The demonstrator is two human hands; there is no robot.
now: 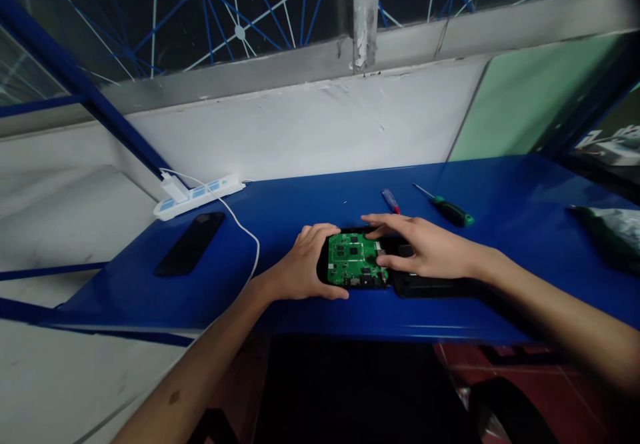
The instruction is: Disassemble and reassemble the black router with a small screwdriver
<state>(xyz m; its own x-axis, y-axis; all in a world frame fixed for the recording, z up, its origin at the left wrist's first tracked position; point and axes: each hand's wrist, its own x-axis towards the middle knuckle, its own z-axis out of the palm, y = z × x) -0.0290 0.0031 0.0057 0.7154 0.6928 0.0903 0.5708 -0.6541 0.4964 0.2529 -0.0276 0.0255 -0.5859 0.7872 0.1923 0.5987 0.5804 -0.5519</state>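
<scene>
A green circuit board sits in a black plastic case half near the front of the blue table. My left hand wraps round the left end of this case, with the thumb along the front edge and fingers at the back. My right hand reaches over the board's right end, its thumb and fingers spread apart. The thumb tip is by the connectors on the board's right edge; whether it presses on them I cannot tell. Beneath the right hand lies another black case part, partly hidden by that hand.
A green-handled screwdriver and a small screwdriver with a clear and red handle lie behind my right hand. To the left are a black phone and a white power strip with a cable. A plastic bag is at far right.
</scene>
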